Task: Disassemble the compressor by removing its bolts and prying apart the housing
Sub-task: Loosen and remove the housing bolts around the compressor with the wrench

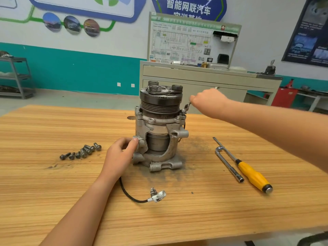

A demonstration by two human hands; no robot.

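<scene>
Grey cast-metal compressor [159,128] stands upright mid-counter [53,192], pulley end up, base on a smear of dark grime. L hand [120,153] grips its lower left side, thumb on a lug and fingers [124,141] curled against the housing, prob. to stop the body turning or tipping under load. R hand [207,102] is closed in a fist round a small wrench [186,106], whose head sits on a bolt at the upper right flange; coming in from the side lets the handle swing clear of the pulley.

Several loose bolts [81,151] lie in a short row left of the compressor, near but not touching it, grouped so none roll off, I'd guess. Yellow-handled screwdriver [248,173] and a bent socket wrench [229,166] lie side by side on the right, within reach for the prying step. Black cable w/ white plug [158,195] trails from the base toward the front edge.

No tray or box for parts: bolts sit straight on the wood. Housing not yet split; at least two flange bolts are in place.
</scene>
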